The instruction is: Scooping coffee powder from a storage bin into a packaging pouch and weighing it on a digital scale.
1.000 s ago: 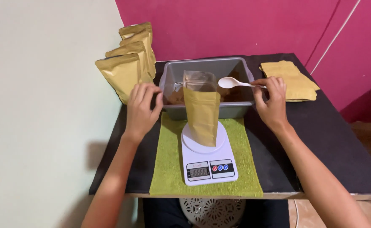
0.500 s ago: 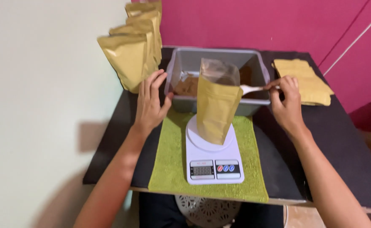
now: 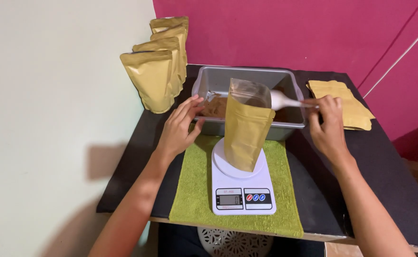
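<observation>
Scooping powder from the tray [image 3: 247, 76] with the spoon [image 3: 285, 101] for the open pouch [image 3: 244, 131] standing on the scale [image 3: 242, 183].

My right hand [image 3: 328, 126] pinches the spoon handle, bowl behind the pouch mouth; my left hand [image 3: 183, 123] rests open on the tray's near rim. Next, I judge, the spoon must tip cleanly into the pouch.
</observation>
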